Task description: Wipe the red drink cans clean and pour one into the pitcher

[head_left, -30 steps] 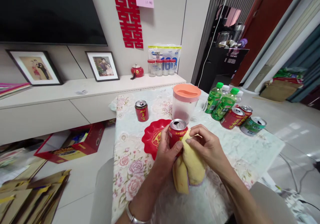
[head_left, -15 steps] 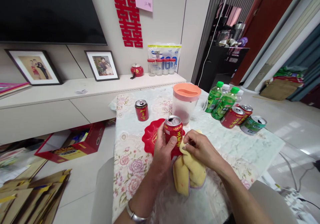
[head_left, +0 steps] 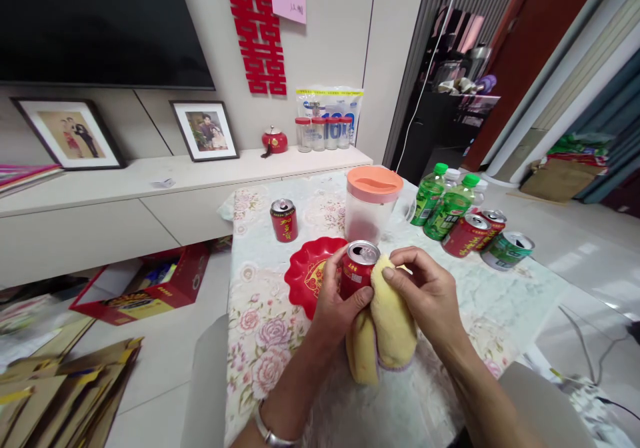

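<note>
My left hand point(head_left: 340, 301) is wrapped round a red drink can point(head_left: 356, 276), whose opened top faces up. Pinched in my right hand point(head_left: 425, 288) is a yellow cloth point(head_left: 393, 321), its upper edge pressed against the can's right side while the rest hangs down in folds. Just left of and behind the held can lies a red scalloped plate point(head_left: 300, 276). Behind the can stands a clear plastic pitcher point(head_left: 367, 218) with an orange lid point(head_left: 375, 181). Another red can point(head_left: 284, 221) stands upright at the table's far left.
On the right of the flowered tablecloth point(head_left: 270, 335) stand green bottles point(head_left: 447, 211), more red cans point(head_left: 465, 236) and a green can point(head_left: 506, 251). Behind the table is a white cabinet point(head_left: 200, 185) with picture frames and jars. A red box point(head_left: 165, 295) and flattened cardboard point(head_left: 65, 395) lie on the floor.
The held can has moved slightly right and has turned, so its large lettering no longer shows. My right hand has moved right, with the cloth raised against the can.
</note>
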The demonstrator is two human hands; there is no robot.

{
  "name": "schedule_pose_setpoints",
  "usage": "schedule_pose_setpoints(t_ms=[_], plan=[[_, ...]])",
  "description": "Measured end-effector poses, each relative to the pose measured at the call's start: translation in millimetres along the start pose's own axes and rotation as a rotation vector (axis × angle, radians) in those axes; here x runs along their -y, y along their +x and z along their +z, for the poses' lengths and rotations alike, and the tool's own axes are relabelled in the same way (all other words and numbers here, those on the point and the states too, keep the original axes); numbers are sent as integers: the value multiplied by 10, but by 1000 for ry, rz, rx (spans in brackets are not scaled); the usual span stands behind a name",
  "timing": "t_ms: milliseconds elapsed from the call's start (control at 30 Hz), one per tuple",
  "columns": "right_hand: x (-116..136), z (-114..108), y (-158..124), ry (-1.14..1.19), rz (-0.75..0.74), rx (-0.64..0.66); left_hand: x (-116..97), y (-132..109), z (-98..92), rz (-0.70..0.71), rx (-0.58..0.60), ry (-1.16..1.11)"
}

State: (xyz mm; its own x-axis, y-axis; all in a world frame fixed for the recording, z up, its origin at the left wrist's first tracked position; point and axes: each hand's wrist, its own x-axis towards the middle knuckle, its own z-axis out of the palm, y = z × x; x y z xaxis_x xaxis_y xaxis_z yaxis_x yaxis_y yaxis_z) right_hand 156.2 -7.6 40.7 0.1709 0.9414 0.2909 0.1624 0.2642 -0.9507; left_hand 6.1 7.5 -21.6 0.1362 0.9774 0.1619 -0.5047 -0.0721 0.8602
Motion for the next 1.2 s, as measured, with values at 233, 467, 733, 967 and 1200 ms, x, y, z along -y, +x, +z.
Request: schedule_pose_setpoints(t_ms=[233, 467, 733, 967, 1200], plan=[[-117, 11, 51, -147, -146, 88, 4, -9, -16, 17, 17, -7], [-208, 43, 92, -330, -226, 236, -61, 40, 55, -19, -119, -175], [-340, 56, 101, -441, -168, 380, 5, 91, -54, 43, -177, -104], [-254, 1, 98, -364, -48, 378, 15, 58, -95, -5, -106, -32], [-73, 6, 36, 11, 147, 133, -60, 9, 9, -31, -33, -44]])
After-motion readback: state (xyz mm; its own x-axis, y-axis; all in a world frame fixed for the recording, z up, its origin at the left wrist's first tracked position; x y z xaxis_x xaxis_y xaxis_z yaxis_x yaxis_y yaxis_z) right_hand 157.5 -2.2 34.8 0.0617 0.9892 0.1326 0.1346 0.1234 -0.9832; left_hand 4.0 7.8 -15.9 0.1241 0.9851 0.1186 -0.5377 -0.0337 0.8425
